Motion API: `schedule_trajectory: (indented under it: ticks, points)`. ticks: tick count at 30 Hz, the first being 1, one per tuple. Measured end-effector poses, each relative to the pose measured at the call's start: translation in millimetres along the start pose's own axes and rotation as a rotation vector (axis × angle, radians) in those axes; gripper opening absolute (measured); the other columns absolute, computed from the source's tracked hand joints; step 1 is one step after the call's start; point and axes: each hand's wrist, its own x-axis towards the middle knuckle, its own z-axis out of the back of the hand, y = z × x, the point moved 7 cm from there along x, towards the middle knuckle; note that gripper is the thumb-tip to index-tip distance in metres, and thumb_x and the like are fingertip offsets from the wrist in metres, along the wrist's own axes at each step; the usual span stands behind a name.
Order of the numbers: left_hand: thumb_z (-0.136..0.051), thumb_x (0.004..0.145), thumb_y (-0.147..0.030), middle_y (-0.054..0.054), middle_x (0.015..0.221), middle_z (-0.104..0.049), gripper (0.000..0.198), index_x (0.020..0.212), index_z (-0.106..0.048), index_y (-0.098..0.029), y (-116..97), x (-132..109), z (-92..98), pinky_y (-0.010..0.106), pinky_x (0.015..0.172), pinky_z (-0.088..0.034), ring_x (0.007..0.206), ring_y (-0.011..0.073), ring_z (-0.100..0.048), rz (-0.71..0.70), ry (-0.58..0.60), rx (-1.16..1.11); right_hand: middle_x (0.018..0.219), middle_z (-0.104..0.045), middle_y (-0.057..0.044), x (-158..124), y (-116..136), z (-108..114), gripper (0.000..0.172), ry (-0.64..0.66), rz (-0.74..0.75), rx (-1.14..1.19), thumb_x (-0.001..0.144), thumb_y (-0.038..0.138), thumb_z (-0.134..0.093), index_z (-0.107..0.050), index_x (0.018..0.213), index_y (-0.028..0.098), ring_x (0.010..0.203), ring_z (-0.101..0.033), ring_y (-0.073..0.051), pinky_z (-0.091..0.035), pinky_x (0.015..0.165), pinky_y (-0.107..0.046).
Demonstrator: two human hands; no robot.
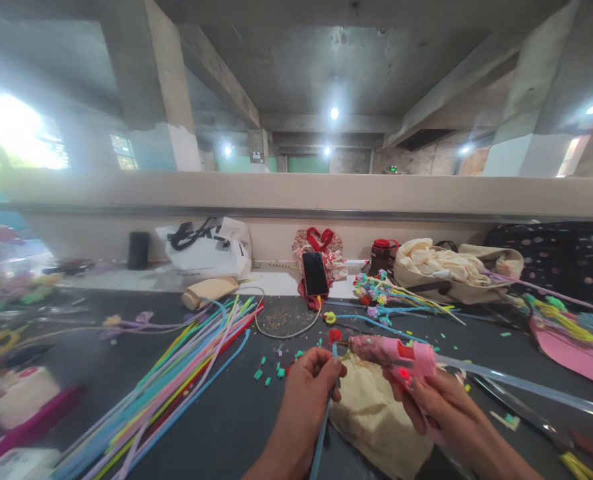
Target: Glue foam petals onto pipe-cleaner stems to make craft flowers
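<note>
My left hand [312, 385] pinches a blue pipe cleaner [321, 433] that runs down toward me. A small red tuft [335, 335] sits at its upper end. My right hand [439, 400] is wrapped around a pink hot glue gun [393, 353] with a red light glowing on its side. The gun's nozzle points left and is close to the red tuft; whether they touch I cannot tell. A long clear glue stick [526, 385] sticks out of the gun's back to the right. Beneath both hands lies a cream cloth [376, 417].
Bundled pipe cleaners [176, 387] lie on the left. Green bits [267, 373] are scattered mid-table. Finished-looking flower stems [376, 297], a phone [315, 273] with its cable and a cream bag [456, 270] are farther back. Scissors [521, 407] lie at right.
</note>
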Motion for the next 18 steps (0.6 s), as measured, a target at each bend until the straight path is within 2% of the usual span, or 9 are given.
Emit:
schedule_trajectory:
  ticks: [5, 10, 12, 14, 16, 18]
  points:
    - [-0.060, 0.060, -0.032, -0.004, 0.048, -0.054, 0.017, 0.057, -0.053, -0.017, -0.8, 2.1, 0.1, 0.019, 0.041, -0.029, 0.037, 0.0058, -0.040, 0.003, -0.007, -0.015, 0.045, -0.041, 0.003, 0.3, 1.7, -1.9, 0.044, 0.015, 0.001, -0.001, 0.080, 0.053, -0.037, -0.054, 0.068, 0.015, 0.044, -0.034, -0.010, -0.023, 0.044, -0.022]
    - [-0.062, 0.057, -0.034, -0.005, 0.045, -0.052, 0.019, 0.058, -0.054, -0.017, 1.4, 1.5, -0.1, 0.018, 0.038, -0.027, 0.035, 0.0055, -0.039, 0.029, -0.014, -0.034, 0.044, -0.043, 0.002, 0.9, -13.1, 6.1, 0.045, -0.033, 0.028, -0.052, 0.082, 0.051, -0.033, -0.055, 0.066, 0.015, 0.042, -0.035, -0.010, -0.024, 0.043, -0.022]
    - [-0.062, 0.058, -0.038, -0.005, 0.044, -0.051, 0.023, 0.061, -0.055, -0.017, 1.3, 0.6, 2.6, 0.017, 0.036, -0.025, 0.033, 0.0050, -0.037, 0.046, -0.027, -0.058, 0.046, -0.045, 0.001, 3.1, -19.2, 13.6, 0.045, -0.073, 0.045, -0.127, 0.082, 0.050, -0.033, -0.055, 0.063, 0.016, 0.043, -0.037, -0.011, -0.025, 0.043, -0.022]
    - [-0.062, 0.059, -0.040, -0.006, 0.043, -0.049, 0.025, 0.063, -0.056, -0.016, -1.7, 0.5, 7.3, 0.017, 0.036, -0.024, 0.033, 0.0043, -0.035, 0.043, -0.043, -0.101, 0.052, -0.051, 0.000, 6.4, -18.7, 19.9, 0.038, -0.096, 0.085, -0.250, 0.080, 0.047, -0.040, -0.056, 0.064, 0.016, 0.049, -0.043, -0.013, -0.029, 0.045, -0.022]
    - [-0.061, 0.061, -0.039, -0.005, 0.043, -0.049, 0.024, 0.063, -0.056, -0.016, -6.6, 1.1, 12.1, 0.015, 0.035, -0.023, 0.034, 0.0034, -0.034, 0.026, -0.048, -0.161, 0.065, -0.057, -0.001, 10.0, -11.0, 19.4, 0.023, -0.054, 0.169, -0.407, 0.075, 0.040, -0.050, -0.059, 0.074, 0.018, 0.058, -0.049, -0.015, -0.034, 0.051, -0.023]
    - [-0.062, 0.062, -0.036, -0.004, 0.048, -0.053, 0.022, 0.063, -0.055, -0.015, -11.7, 1.3, 15.0, 0.014, 0.036, -0.024, 0.036, 0.0028, -0.035, 0.002, -0.037, -0.237, 0.075, -0.058, -0.001, 12.6, -4.1, 12.6, 0.019, 0.039, 0.246, -0.566, 0.070, 0.033, -0.057, -0.059, 0.084, 0.021, 0.066, -0.051, -0.017, -0.036, 0.059, -0.024]
